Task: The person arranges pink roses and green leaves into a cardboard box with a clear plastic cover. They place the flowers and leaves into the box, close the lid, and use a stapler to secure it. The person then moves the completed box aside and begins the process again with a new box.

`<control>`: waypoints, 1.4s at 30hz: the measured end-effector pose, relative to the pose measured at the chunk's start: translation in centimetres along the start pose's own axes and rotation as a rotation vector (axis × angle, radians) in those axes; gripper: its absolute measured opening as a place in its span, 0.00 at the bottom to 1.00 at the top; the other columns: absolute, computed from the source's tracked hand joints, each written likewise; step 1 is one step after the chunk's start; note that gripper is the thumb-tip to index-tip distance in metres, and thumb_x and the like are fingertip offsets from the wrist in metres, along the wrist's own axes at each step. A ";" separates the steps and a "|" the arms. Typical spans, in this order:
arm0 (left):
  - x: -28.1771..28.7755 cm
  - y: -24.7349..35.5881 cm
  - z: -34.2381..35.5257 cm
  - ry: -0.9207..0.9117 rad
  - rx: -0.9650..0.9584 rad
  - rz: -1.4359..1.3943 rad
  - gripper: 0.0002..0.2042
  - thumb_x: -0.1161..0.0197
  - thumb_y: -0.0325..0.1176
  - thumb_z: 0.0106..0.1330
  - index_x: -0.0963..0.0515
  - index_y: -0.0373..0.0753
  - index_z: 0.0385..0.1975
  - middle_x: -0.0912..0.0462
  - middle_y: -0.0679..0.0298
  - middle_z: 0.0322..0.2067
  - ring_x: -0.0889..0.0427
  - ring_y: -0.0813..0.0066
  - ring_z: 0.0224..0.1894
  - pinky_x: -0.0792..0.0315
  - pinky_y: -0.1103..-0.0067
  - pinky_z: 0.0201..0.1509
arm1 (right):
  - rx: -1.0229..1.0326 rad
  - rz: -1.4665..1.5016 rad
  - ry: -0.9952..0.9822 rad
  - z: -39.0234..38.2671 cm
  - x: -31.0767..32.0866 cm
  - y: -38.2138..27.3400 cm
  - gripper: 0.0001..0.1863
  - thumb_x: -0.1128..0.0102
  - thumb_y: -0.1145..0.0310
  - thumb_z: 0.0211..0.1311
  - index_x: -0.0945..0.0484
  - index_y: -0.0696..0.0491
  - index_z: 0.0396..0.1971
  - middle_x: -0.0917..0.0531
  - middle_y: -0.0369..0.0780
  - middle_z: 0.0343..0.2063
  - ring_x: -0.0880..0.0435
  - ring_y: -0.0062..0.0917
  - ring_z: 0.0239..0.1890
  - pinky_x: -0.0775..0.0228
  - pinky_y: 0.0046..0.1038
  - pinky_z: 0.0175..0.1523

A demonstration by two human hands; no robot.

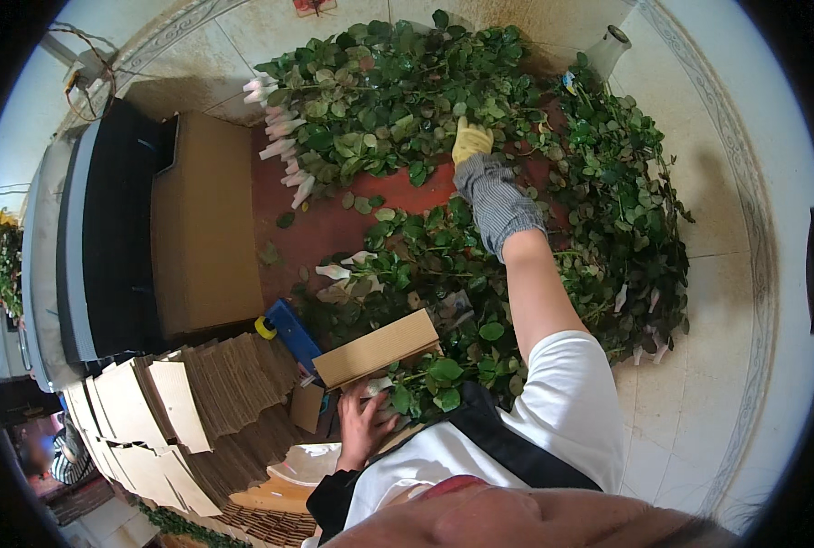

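Note:
My right hand (pixel 472 142), in a yellow glove with a grey striped sleeve cover, reaches over the far pile of leafy roses (pixel 370 100). Its index finger is stretched out, and I see no rose in its grasp. Pale sleeves wrap the rose heads (pixel 279 146) along that pile's left end. Close to my body, my bare left hand (pixel 363 426) has its fingers bent around a white-sleeved rose (pixel 377 386), its leafy stem running right. Just above that hand, a folded cardboard strip (pixel 376 349) lies over the near roses (pixel 444 251).
Stacked cardboard sheets (pixel 233 393) stand at the left, beside a blue tool (pixel 292 331) with a yellow end. A large open carton (pixel 208 219) rises behind them. More roses (pixel 617 183) line the right side of the red tabletop (pixel 416 190). At the far right corner stands a bottle-like container (pixel 608 50).

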State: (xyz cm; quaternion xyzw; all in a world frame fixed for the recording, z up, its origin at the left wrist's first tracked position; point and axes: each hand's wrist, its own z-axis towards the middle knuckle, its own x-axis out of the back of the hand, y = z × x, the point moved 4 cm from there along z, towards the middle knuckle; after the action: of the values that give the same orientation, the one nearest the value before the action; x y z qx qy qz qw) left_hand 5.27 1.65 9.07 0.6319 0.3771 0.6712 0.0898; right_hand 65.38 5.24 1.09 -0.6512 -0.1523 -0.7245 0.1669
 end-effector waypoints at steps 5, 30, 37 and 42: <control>-0.1 -0.1 -0.3 0.003 0.036 0.010 0.28 0.21 0.38 0.44 0.21 0.45 0.50 0.33 0.51 0.63 0.33 0.45 0.62 0.38 0.55 0.66 | 0.333 -0.041 -0.293 -4.4 0.2 1.2 0.17 0.44 0.69 0.66 0.23 0.51 0.53 0.14 0.44 0.42 0.17 0.37 0.46 0.30 0.41 0.63; -0.3 0.2 0.1 0.086 -0.029 0.025 0.28 0.22 0.36 0.45 0.21 0.44 0.50 0.34 0.51 0.63 0.33 0.47 0.63 0.37 0.58 0.66 | 0.388 0.034 -0.327 -13.3 14.0 11.1 0.26 0.41 0.60 0.63 0.28 0.52 0.60 0.21 0.46 0.56 0.23 0.40 0.59 0.34 0.38 0.65; -0.2 -0.5 -0.8 0.070 -0.005 0.018 0.29 0.21 0.37 0.44 0.22 0.45 0.51 0.33 0.50 0.62 0.33 0.45 0.62 0.36 0.55 0.65 | 0.614 0.381 -0.283 -6.9 5.4 -3.5 0.29 0.46 0.58 0.68 0.35 0.53 0.67 0.23 0.46 0.57 0.24 0.41 0.56 0.35 0.40 0.65; -0.5 -0.1 0.5 0.030 -0.036 0.013 0.28 0.21 0.37 0.45 0.22 0.45 0.49 0.33 0.50 0.62 0.33 0.45 0.62 0.37 0.56 0.65 | 0.340 0.012 -0.239 -1.5 -4.2 -3.7 0.20 0.49 0.68 0.66 0.25 0.55 0.56 0.20 0.47 0.52 0.21 0.36 0.56 0.33 0.36 0.62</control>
State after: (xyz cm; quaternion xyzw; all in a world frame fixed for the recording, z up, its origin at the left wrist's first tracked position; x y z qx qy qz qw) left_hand 5.74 1.64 8.57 0.6226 0.3622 0.6877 0.0912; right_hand 62.79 8.11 -3.28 -0.6958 -0.2870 -0.6051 0.2595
